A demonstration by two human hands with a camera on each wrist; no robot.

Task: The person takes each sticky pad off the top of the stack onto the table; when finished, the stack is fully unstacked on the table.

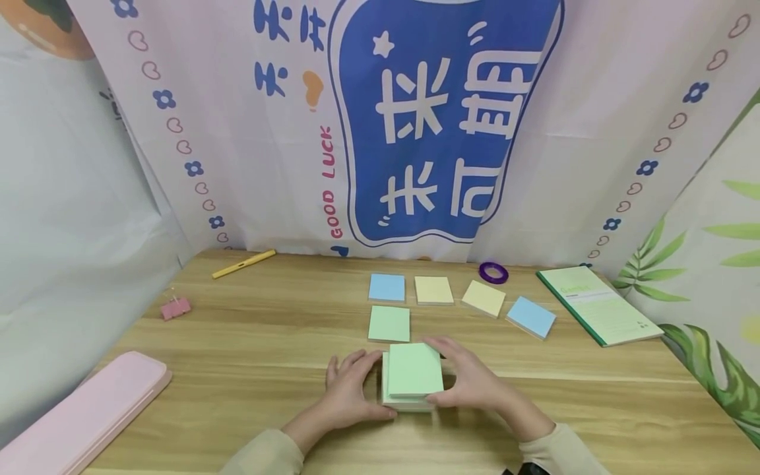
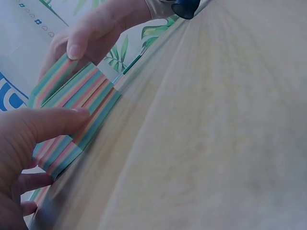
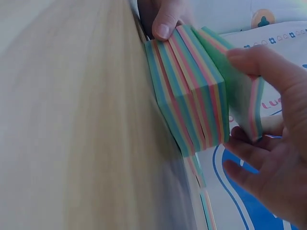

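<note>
In front of the person, a stack of sticky note pads (image 1: 408, 407) stands on the table, its sides striped in several colours in the wrist views (image 3: 184, 96). My left hand (image 1: 350, 396) holds the stack, thumb on its near side and fingers at its far left. With thumb and fingers, my right hand (image 1: 473, 381) pinches one green-topped sticky note pad (image 1: 415, 369) by its edges. That pad is tilted over the stack, a wedge-shaped gap between them in the right wrist view. Just beyond the stack lies another green sticky note pad (image 1: 389, 323).
Blue (image 1: 387, 288) and yellow pads (image 1: 433, 290) lie in a row farther back. A purple tape ring (image 1: 493, 272) and a green notebook (image 1: 596, 305) are at the back right. On the left are a yellow pen (image 1: 244, 263), a pink binder clip (image 1: 175, 308) and a pink case (image 1: 89, 412).
</note>
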